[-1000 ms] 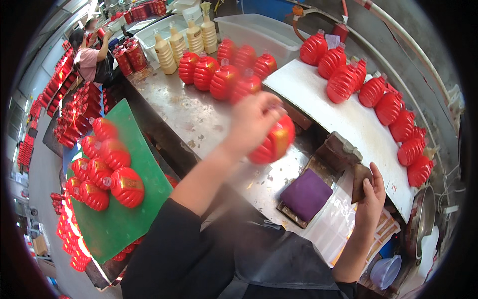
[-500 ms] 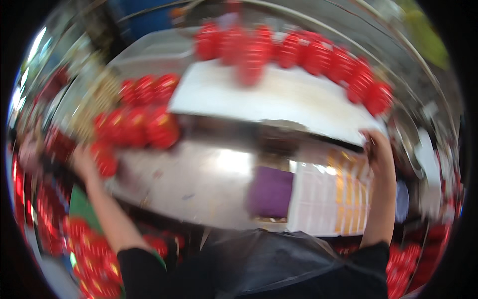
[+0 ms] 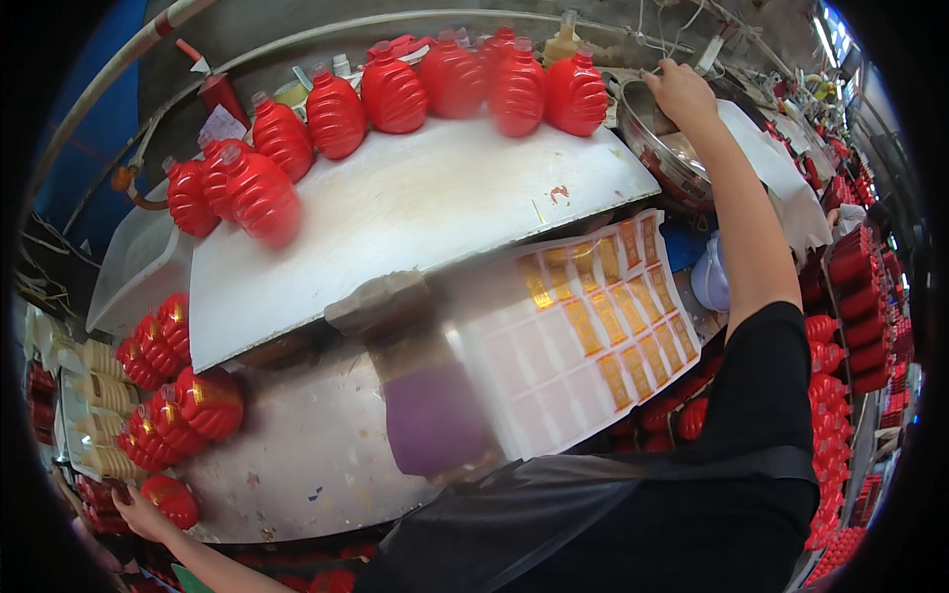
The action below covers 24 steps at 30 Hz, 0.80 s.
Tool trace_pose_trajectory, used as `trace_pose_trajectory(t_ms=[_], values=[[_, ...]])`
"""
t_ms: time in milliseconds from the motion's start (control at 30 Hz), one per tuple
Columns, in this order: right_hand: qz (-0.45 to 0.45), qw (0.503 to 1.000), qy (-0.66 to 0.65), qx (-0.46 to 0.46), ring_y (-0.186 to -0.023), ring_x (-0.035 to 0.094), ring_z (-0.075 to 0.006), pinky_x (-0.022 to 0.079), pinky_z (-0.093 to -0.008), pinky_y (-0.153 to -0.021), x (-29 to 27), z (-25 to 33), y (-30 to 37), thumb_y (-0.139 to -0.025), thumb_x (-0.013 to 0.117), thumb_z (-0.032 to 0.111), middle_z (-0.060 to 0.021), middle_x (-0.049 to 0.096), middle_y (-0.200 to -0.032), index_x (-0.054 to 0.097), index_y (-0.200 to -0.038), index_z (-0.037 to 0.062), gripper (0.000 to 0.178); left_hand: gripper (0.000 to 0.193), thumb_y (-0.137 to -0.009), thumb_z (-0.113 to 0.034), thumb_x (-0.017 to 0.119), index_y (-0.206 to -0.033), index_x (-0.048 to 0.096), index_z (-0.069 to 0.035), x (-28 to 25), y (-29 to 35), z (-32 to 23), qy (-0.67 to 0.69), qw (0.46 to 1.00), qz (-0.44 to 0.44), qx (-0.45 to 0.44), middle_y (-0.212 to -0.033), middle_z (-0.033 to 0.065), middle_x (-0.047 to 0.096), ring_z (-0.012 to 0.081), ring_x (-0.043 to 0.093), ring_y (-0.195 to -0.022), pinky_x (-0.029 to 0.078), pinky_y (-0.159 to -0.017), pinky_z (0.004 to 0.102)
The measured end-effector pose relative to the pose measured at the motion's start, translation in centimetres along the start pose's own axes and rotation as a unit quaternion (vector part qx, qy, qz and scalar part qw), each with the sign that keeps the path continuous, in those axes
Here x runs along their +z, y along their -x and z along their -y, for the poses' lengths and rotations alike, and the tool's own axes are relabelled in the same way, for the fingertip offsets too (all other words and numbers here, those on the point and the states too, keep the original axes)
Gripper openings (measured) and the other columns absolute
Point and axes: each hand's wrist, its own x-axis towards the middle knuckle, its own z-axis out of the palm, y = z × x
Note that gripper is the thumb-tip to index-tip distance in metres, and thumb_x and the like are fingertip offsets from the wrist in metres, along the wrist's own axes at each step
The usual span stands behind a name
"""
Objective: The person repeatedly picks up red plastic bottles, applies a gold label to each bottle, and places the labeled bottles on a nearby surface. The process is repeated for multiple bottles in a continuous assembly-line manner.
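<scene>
My left hand (image 3: 144, 518) is at the lower left, fingers apart, beside a red ribbed plastic bottle (image 3: 171, 502) at the metal table's edge; whether it touches the bottle is unclear. At the upper right, my right hand (image 3: 684, 96) reaches over a metal pot (image 3: 664, 156) with its fingers bent together; anything between them is too small to make out. Several plain red bottles (image 3: 397, 91) stand along the far and left edges of a white board (image 3: 415, 203). Nearer me lies a sheet of gold labels (image 3: 625, 311), partly bare on its left side.
A purple pad (image 3: 435, 423) lies on the metal table (image 3: 297, 445) beside the label sheet. Red bottles with gold labels (image 3: 210, 400) stand at the left. A clear plastic tub (image 3: 138, 259) is beyond them. A pale bucket (image 3: 710, 277) hangs near the right. Stacked red goods (image 3: 856, 296) fill the right side.
The view has swung to the right. My right hand has gone from the white board's near right corner up over the metal pot. My left hand is still near a red bottle.
</scene>
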Motion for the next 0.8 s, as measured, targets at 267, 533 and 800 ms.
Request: trace_pose_trajectory(t_ms=[267,533,800], values=[[-0.024,0.982,-0.156,-0.105,-0.122,0.066,-0.0389,0.055,-0.0496,-0.1,5.2,6.4,-4.6,-0.103,0.059,0.047,-0.0209,0.07,-0.129,0.06,-0.14,0.0124,0.051,0.032,-0.109,-0.014,0.06,-0.135,0.064,0.003,-4.3,6.3,-11.6,0.494,0.851,0.168,0.06,-0.13,0.0126,0.068,0.0194,0.066,-0.117,0.053,-0.104,0.0333],[0.091,0.982,-0.084,-0.143,-0.111,0.071,-0.041,0.056,-0.0518,-0.094,4.5,9.1,-7.0,-0.101,0.061,0.04,-0.0229,0.074,-0.119,0.068,-0.128,0.0069,0.043,0.025,-0.109,-0.011,0.059,-0.129,0.066,0.003,-10.1,14.1,-19.8,0.514,0.819,0.22,0.131,-0.118,0.0097,0.071,0.0148,0.066,-0.11,0.051,-0.102,0.0308],[0.23,0.839,-0.49,0.056,-0.054,0.062,-0.02,0.047,-0.0347,-0.053,1.8,-0.5,-4.9,-0.093,0.063,0.027,-0.0079,0.065,-0.064,0.069,-0.075,0.0037,0.03,0.021,-0.107,-0.006,0.061,-0.125,0.068,0.002,-11.7,20.9,-25.4,0.56,0.741,0.318,0.191,-0.113,0.0074,0.073,0.014,0.068,-0.108,0.051,-0.1,0.0287]])
